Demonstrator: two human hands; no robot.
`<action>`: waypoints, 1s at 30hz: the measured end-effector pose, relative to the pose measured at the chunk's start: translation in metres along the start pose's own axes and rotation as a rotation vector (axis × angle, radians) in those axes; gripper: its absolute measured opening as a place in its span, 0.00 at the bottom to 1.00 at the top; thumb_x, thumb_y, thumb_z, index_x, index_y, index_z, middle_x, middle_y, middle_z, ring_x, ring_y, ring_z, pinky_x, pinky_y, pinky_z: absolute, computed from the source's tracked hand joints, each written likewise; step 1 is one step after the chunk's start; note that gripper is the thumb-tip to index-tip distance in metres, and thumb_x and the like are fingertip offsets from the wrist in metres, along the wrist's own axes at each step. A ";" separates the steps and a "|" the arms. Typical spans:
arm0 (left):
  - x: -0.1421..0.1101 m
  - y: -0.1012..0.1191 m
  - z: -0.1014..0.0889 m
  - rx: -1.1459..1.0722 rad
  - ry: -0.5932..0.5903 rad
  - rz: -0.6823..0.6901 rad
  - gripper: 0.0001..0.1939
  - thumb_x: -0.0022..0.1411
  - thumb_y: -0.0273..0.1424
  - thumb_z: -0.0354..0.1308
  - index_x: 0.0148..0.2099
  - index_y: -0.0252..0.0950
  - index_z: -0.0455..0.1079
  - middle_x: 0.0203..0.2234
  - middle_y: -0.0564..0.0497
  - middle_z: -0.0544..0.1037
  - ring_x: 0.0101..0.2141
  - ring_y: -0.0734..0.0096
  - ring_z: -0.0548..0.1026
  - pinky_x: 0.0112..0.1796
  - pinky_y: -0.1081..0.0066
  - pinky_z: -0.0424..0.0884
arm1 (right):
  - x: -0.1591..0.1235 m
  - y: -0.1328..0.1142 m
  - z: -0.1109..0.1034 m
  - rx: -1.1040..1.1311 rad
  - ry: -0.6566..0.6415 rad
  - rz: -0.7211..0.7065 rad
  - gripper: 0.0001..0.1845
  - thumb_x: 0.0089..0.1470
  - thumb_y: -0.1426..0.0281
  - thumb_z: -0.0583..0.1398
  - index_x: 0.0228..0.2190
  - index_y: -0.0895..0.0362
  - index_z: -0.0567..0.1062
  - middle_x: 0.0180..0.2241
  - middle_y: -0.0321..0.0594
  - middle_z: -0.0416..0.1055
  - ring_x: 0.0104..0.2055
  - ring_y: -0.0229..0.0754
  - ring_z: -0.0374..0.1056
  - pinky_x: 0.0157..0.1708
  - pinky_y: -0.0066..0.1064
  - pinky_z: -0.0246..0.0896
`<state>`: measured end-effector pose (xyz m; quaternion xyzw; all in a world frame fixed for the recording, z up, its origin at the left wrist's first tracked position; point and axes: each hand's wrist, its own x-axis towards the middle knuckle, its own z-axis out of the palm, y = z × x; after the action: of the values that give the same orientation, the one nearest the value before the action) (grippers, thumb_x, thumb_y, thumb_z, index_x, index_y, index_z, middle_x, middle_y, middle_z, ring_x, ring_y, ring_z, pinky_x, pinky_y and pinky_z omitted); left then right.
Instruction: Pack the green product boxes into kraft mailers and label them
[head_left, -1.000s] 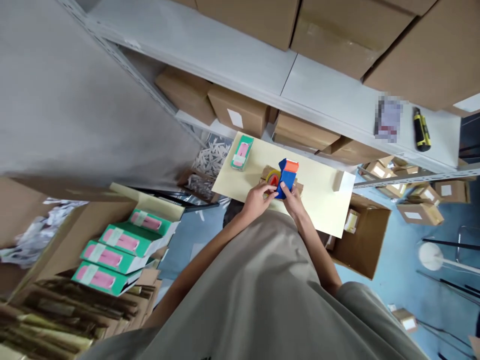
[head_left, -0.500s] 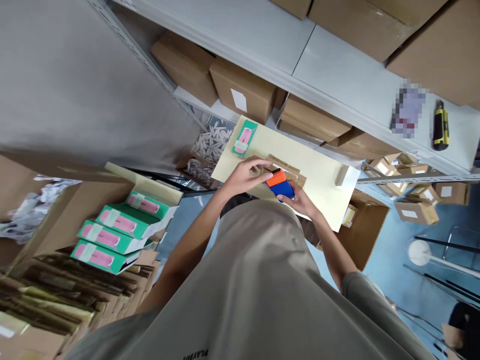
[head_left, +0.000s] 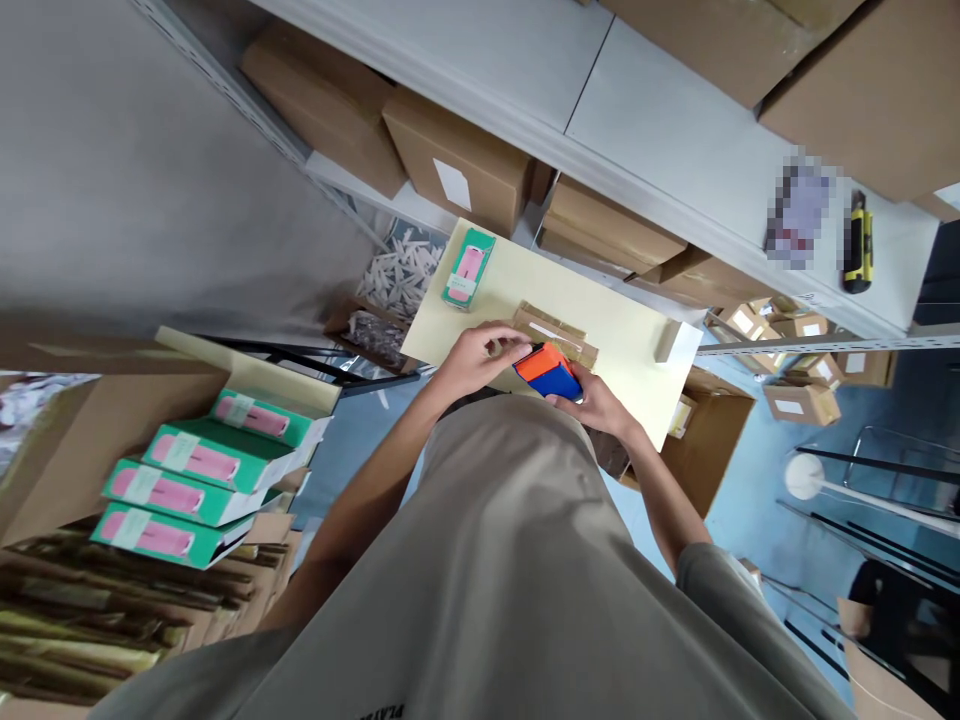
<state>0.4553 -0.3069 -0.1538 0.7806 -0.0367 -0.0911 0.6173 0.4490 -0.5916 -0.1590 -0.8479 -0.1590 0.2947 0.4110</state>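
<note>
Blue-and-orange object: a blocky handheld piece [head_left: 548, 371], smooth and hard-looking, with an orange upper part, a blue lower part and a dark edge at its left end; it is tilted between the two hands, above the near edge of the table.
Cardboard packet: a flat brown packet [head_left: 555, 332] with shiny tape-like strips and a white strip, lying on the table just beyond the hands.
Table: a smooth, pale yellow rectangular top [head_left: 622, 345], set at a slant in view.
Right hand: the hand [head_left: 595, 402] is closed around the blue end, thumb on the near side; the forearm reaches in from the lower right.
Left hand: the hand [head_left: 478, 358] is arched, thumb and fingers curved together at the dark edge; whether they pinch anything there, I cannot tell.
Green box: a slim green carton with a pink panel [head_left: 469, 268], lying at the table's far left.
Shelf: grey metal boards [head_left: 667, 150] beyond the table, bearing brown cartons and a black-and-yellow cutter [head_left: 859, 245].
In the way: the left hand covers part of the packet's near side; the grey shirt [head_left: 517, 560] hides part of the table's near edge.
</note>
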 end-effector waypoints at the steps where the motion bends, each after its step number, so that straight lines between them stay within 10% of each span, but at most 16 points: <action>1: 0.003 -0.009 0.003 -0.042 0.007 -0.052 0.19 0.70 0.47 0.67 0.50 0.37 0.87 0.46 0.44 0.89 0.42 0.60 0.84 0.42 0.65 0.77 | 0.001 -0.001 -0.001 0.001 -0.018 0.018 0.37 0.61 0.39 0.66 0.54 0.57 0.75 0.43 0.46 0.81 0.38 0.51 0.75 0.39 0.39 0.71; 10: 0.006 -0.074 0.051 -0.320 0.145 -0.388 0.17 0.60 0.45 0.70 0.38 0.35 0.85 0.36 0.46 0.89 0.40 0.58 0.84 0.45 0.64 0.79 | 0.012 -0.008 -0.020 -0.074 -0.164 0.125 0.35 0.65 0.33 0.60 0.38 0.53 0.76 0.32 0.39 0.77 0.33 0.47 0.74 0.35 0.37 0.68; 18: 0.018 -0.107 0.016 -0.349 0.372 -0.455 0.22 0.54 0.49 0.76 0.36 0.34 0.83 0.26 0.49 0.82 0.29 0.68 0.77 0.33 0.70 0.74 | 0.017 -0.007 -0.074 -0.038 -0.309 0.319 0.36 0.60 0.32 0.65 0.37 0.54 0.77 0.30 0.42 0.82 0.29 0.44 0.78 0.26 0.31 0.69; 30: 0.055 -0.150 0.022 -0.356 0.435 -0.475 0.13 0.58 0.39 0.74 0.34 0.34 0.83 0.25 0.51 0.80 0.28 0.71 0.74 0.34 0.70 0.74 | 0.059 0.010 -0.071 -0.025 -0.341 0.381 0.42 0.57 0.28 0.65 0.39 0.57 0.78 0.30 0.44 0.82 0.30 0.43 0.78 0.27 0.31 0.73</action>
<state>0.4965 -0.3016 -0.3091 0.6488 0.2940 -0.0686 0.6985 0.5399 -0.6099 -0.1543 -0.8057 -0.0672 0.5035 0.3048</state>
